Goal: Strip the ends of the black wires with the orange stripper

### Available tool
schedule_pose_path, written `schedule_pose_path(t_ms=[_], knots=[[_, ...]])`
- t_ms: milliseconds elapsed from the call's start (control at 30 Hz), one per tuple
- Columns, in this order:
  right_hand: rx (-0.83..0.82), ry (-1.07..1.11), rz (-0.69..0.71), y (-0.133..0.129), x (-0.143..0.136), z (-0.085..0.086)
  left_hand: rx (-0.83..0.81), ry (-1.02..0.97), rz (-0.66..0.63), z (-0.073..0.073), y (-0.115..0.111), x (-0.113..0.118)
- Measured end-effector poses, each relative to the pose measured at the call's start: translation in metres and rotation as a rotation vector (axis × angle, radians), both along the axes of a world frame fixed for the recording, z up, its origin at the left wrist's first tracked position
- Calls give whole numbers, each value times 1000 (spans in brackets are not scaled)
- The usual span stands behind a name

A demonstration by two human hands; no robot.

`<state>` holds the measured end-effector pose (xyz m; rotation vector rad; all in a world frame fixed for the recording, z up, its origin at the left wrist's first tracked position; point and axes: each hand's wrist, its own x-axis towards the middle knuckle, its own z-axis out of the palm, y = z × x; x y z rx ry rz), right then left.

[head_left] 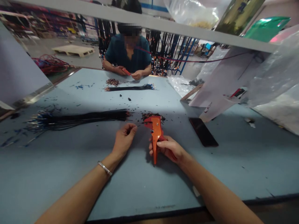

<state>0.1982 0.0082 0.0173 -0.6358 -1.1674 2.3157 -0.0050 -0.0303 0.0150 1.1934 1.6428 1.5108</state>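
Wrapped round the handles of an orange and red wire stripper is my right hand; the tool's jaws point left, over a small heap of dark scraps. My left hand is closed in a pinch, just left of the jaws. What its fingertips hold, if anything, is too small to make out. Behind my left hand a long bundle of black wires lies across the table, its blue and white ends fanned out at the left and its coppery ends near my fingers.
Across the blue-grey table a person holds a red tool, with a shorter wire bundle and a scrap pile before them. A dark phone lies at right, near a white holder. A shelf edge crosses above.
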Motion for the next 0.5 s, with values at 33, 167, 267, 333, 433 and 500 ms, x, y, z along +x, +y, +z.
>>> schedule_pose_path(t_ms=[33, 167, 267, 333, 433, 500], knots=[[-4, 0, 2, 0, 0, 0, -8, 10, -1, 0, 0, 0], [-11, -6, 27, 1, 1, 0, -31, 26, -2, 2, -1, -1], [-4, -4, 63, 0, 2, -1, -15, 16, -15, 2, -1, -1], [-11, 8, 72, -1, 2, -1, 6, 10, -30, 2, -2, 0], [-19, 10, 77, -3, 2, -1, 32, -10, -52, 3, -3, 2], [-13, -7, 84, -3, 1, 0, 48, -25, -59, 3, -3, 3]])
